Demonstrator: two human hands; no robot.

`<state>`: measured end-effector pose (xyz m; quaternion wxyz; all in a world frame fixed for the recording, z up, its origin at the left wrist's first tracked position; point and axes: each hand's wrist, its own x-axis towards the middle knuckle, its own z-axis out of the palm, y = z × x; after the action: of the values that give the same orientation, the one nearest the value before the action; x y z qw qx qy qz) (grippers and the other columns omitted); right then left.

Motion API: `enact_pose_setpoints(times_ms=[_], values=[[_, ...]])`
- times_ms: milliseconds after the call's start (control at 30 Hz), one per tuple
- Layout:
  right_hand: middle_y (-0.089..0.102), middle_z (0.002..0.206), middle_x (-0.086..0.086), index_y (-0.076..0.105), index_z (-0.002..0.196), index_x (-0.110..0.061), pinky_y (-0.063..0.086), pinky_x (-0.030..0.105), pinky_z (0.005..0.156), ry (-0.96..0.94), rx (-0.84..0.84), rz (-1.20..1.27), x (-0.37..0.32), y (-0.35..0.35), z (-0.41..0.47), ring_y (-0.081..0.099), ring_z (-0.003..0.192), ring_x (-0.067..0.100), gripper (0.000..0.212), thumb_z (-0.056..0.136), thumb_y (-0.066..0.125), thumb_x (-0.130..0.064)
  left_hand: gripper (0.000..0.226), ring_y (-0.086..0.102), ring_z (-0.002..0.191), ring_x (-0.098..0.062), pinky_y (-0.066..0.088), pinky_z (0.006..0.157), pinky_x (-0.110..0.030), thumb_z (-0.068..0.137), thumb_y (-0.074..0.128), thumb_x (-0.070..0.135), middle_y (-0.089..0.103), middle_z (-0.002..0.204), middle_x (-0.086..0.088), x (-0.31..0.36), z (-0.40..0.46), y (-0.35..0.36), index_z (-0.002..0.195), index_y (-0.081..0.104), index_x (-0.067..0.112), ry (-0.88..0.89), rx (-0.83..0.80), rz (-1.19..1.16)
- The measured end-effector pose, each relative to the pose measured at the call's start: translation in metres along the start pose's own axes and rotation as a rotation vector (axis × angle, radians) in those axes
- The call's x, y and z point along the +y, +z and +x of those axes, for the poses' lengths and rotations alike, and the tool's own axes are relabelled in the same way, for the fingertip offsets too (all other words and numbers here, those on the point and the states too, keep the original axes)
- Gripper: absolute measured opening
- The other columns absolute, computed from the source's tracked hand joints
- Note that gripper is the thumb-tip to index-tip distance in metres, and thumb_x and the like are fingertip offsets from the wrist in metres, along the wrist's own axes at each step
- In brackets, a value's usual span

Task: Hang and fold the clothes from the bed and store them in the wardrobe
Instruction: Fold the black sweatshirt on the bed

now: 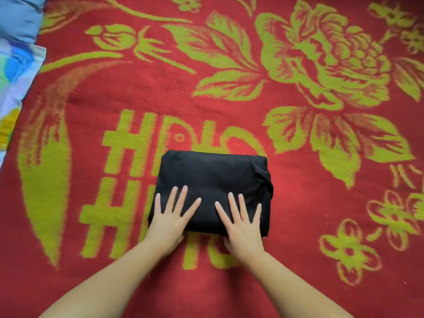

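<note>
A black garment point(213, 173) lies folded into a compact rectangle on the red blanket, near the middle of the view. My left hand point(169, 216) rests flat on its near left part, fingers spread. On the near right part my right hand point(242, 222) lies flat too, fingers apart. Both thumbs are tucked at or under the garment's near edge, partly hidden. Neither hand holds any cloth that I can see. A bunched fold shows at the garment's right end.
The bed is covered by a red blanket point(298, 203) with large yellow-green flowers and characters. At the far left edge lie a blue pillow point(18, 17) and a multicoloured sheet point(16, 72).
</note>
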<state>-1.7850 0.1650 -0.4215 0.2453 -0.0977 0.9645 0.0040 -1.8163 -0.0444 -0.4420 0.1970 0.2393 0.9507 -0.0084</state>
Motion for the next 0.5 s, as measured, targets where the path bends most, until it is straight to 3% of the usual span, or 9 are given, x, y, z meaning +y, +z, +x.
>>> enact_pose_setpoints(times_ms=[67, 133, 167, 267, 367, 500], values=[[0.001, 0.16, 0.011, 0.0, 0.151, -0.034, 0.004, 0.072, 0.106, 0.042, 0.067, 0.0, 0.002, 0.008, 0.015, 0.004, 0.147, 0.035, 0.117, 0.066, 0.079, -0.027, 0.118, 0.007, 0.144, -0.043, 0.016, 0.107, -0.067, 0.067, 0.079, 0.023, -0.004, 0.156, -0.022, 0.002, 0.009, 0.007, 0.149, -0.006, 0.03, -0.056, 0.053, 0.022], [-0.028, 0.155, 0.006, -0.032, 0.141, -0.036, -0.013, 0.069, 0.104, 0.064, 0.088, 0.0, 0.003, 0.015, 0.031, -0.02, 0.144, 0.034, 0.116, 0.08, 0.064, -0.013, 0.112, 0.005, 0.144, -0.044, 0.014, 0.109, -0.065, 0.074, 0.069, 0.012, -0.008, 0.156, -0.022, 0.0, 0.016, 0.012, 0.147, -0.014, 0.028, -0.064, 0.08, 0.046], [-0.031, 0.155, 0.004, -0.036, 0.138, -0.037, -0.013, 0.069, 0.104, 0.081, 0.067, -0.005, 0.003, 0.015, 0.036, -0.023, 0.144, 0.033, 0.114, 0.082, 0.058, -0.007, 0.108, 0.005, 0.144, -0.044, 0.015, 0.11, -0.063, 0.078, 0.063, 0.008, -0.009, 0.156, -0.022, -0.002, 0.019, 0.013, 0.146, -0.018, 0.028, -0.068, 0.066, 0.071], [-0.012, 0.161, 0.001, -0.019, 0.148, -0.038, 0.0, 0.068, 0.109, 0.082, -0.018, 0.011, 0.0, 0.007, 0.038, -0.012, 0.147, 0.033, 0.098, 0.088, 0.05, -0.001, 0.097, -0.001, 0.147, -0.036, 0.011, 0.114, -0.056, 0.089, 0.044, 0.002, -0.013, 0.159, -0.015, -0.004, 0.02, 0.008, 0.14, -0.033, 0.033, -0.074, -0.032, 0.078], [0.006, 0.162, -0.003, -0.002, 0.151, -0.039, 0.009, 0.063, 0.112, 0.062, -0.047, 0.089, 0.006, -0.02, 0.038, 0.001, 0.148, 0.034, 0.084, 0.093, 0.043, 0.001, 0.086, 0.005, 0.148, -0.03, 0.015, 0.116, -0.051, 0.093, 0.038, -0.001, -0.003, 0.161, -0.008, -0.003, 0.025, -0.021, 0.149, -0.015, 0.035, -0.101, -0.098, -0.008], [0.016, 0.16, -0.004, 0.005, 0.152, -0.04, 0.016, 0.057, 0.114, 0.065, -0.013, 0.126, 0.013, -0.084, 0.039, 0.011, 0.147, 0.034, 0.085, 0.091, 0.047, 0.003, 0.083, 0.011, 0.146, -0.031, 0.019, 0.114, -0.051, 0.094, 0.041, -0.004, 0.007, 0.16, -0.009, -0.008, 0.028, -0.084, 0.152, -0.005, 0.033, -0.149, -0.062, -0.075]])
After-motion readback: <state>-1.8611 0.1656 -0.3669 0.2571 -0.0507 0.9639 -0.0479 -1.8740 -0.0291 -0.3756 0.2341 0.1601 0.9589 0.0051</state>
